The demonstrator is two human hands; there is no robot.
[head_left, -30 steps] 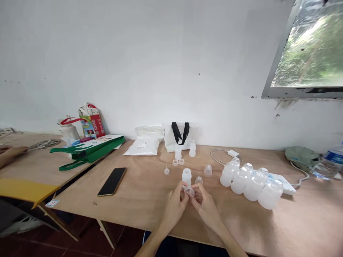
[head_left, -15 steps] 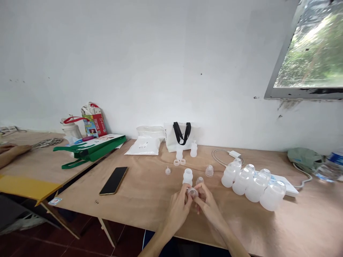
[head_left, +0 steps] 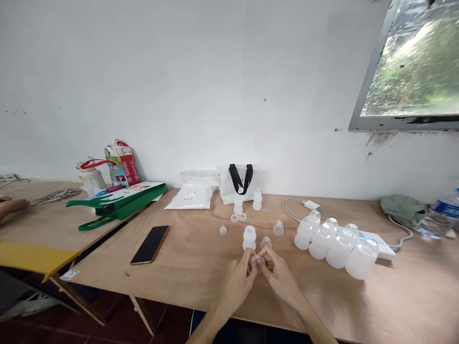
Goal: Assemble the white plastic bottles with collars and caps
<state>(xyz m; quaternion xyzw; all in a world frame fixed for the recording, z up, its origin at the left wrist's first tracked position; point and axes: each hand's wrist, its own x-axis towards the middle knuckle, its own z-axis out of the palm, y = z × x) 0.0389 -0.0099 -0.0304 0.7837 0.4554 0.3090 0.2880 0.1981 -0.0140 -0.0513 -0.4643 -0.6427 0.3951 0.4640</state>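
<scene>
Close to the table's near edge, my left hand (head_left: 238, 281) and my right hand (head_left: 278, 273) pinch a small whitish bottle ring (head_left: 257, 259) between them, from its two sides. Fingers cover much of it, and I cannot make out whether a teat sits inside. Just beyond my fingers stands an open frosted baby bottle (head_left: 249, 238), with a clear dome cap (head_left: 266, 242) to its right. Another clear cap (head_left: 278, 228) lies farther back. To the left is a clear teat (head_left: 223, 229). Two loose rings (head_left: 234, 218) lie behind, in front of small bottles (head_left: 257, 200).
Several capped bottles (head_left: 340, 248) stand in a cluster at right, beside a white box (head_left: 380, 246) and cable. A phone (head_left: 149, 244) lies left. Along the wall are a white package (head_left: 191, 191) and tote bag (head_left: 225, 186). Another person's hand (head_left: 12, 206) shows far left.
Both hands stay together on the ring, their fingers closing further over it, and the ring looks more tilted. The view has shifted slightly. The other person's hand has drawn a little left.
</scene>
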